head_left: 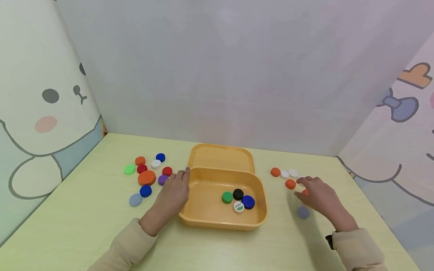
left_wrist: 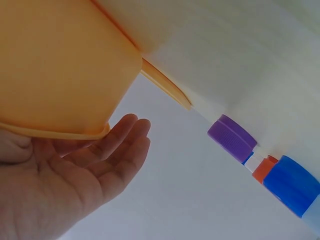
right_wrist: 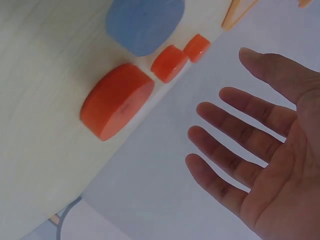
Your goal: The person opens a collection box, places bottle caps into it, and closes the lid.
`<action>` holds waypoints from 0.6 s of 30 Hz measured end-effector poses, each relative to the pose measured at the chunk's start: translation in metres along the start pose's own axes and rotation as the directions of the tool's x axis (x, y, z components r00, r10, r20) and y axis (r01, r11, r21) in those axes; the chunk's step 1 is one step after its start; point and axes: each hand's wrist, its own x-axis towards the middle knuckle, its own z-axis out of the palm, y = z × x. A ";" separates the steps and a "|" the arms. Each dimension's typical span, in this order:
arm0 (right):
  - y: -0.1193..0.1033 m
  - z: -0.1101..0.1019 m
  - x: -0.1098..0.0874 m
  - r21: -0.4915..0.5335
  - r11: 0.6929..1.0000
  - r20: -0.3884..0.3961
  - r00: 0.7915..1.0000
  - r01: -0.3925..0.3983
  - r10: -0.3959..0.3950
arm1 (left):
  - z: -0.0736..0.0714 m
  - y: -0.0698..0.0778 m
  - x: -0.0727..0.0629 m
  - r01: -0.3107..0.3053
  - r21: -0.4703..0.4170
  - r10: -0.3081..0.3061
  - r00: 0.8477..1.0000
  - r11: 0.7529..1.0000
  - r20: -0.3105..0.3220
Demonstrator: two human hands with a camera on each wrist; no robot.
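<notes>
A yellow-orange plastic box [head_left: 207, 199] stands on the table with green [head_left: 227, 197], black [head_left: 238, 194], blue [head_left: 248, 202] and white printed [head_left: 239, 207] bottle caps inside, toward its right. My left hand [head_left: 173, 191] rests on the box's left rim, its fingers loosely extended in the left wrist view. To the right, my right hand [head_left: 320, 197] hovers above the loose caps, thumb and fingers spread with nothing between them. Near it lie orange caps [head_left: 290, 184], white caps [head_left: 293, 173] and a grey-blue cap [head_left: 303, 212]. The hand partly hides another orange cap [head_left: 305, 192].
The box's matching lid [head_left: 222, 158] lies behind it. Left of the box are several loose caps, including a large orange cap [head_left: 147, 177], a purple cap [head_left: 163, 180], a blue cap [head_left: 145, 191] and a light green cap [head_left: 129, 169]. A pale curtain [head_left: 217, 94] hangs behind the table.
</notes>
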 end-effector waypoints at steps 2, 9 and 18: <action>0.006 0.002 -0.002 -0.010 1.000 0.023 1.000 -0.016 0.017 | 0.000 0.000 0.000 0.002 -0.005 -0.002 1.000 1.000 0.002; 0.027 0.009 -0.006 -0.018 0.994 0.137 0.985 -0.106 0.107 | 0.001 0.001 0.001 0.009 -0.011 -0.009 1.000 1.000 0.015; 0.042 0.015 -0.011 -0.003 0.987 0.203 0.967 -0.158 0.155 | 0.000 0.001 0.002 0.026 -0.020 -0.025 0.999 0.999 0.035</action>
